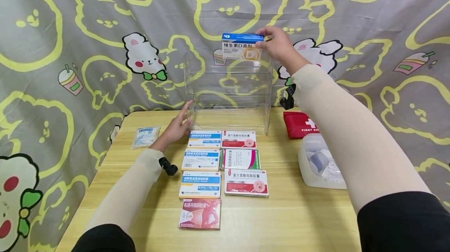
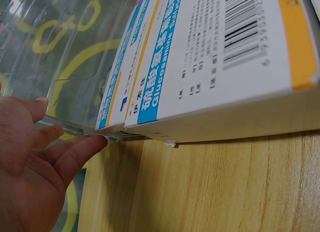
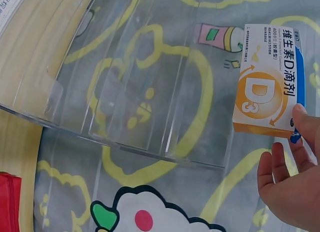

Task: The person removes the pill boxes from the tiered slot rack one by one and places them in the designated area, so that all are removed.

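My right hand (image 1: 279, 47) pinches the right end of a white, blue-topped vitamin D drops box (image 1: 242, 47), raised at the top of a clear tiered rack (image 1: 230, 90). In the right wrist view, the box's orange D3 mark (image 3: 260, 92) faces the camera. My left hand (image 1: 177, 127) is at the rack's lower left side, fingers extended; the left wrist view shows its fingertips (image 2: 95, 143) by the rack's edge and a glucosamine box (image 2: 200, 67). Whether they touch either is hard to tell. In front of the rack, blue-and-white glucosamine boxes (image 1: 201, 160) form the left column.
Right of these lie red-and-white capsule boxes (image 1: 246, 183) and a green-and-magenta one (image 1: 240, 159); a pink box (image 1: 200, 213) is nearest. A plastic packet (image 1: 145, 136) lies left. A red first aid pouch (image 1: 295, 125) and translucent tub (image 1: 307, 170) stand right. A patterned curtain (image 1: 105, 68) hangs behind.
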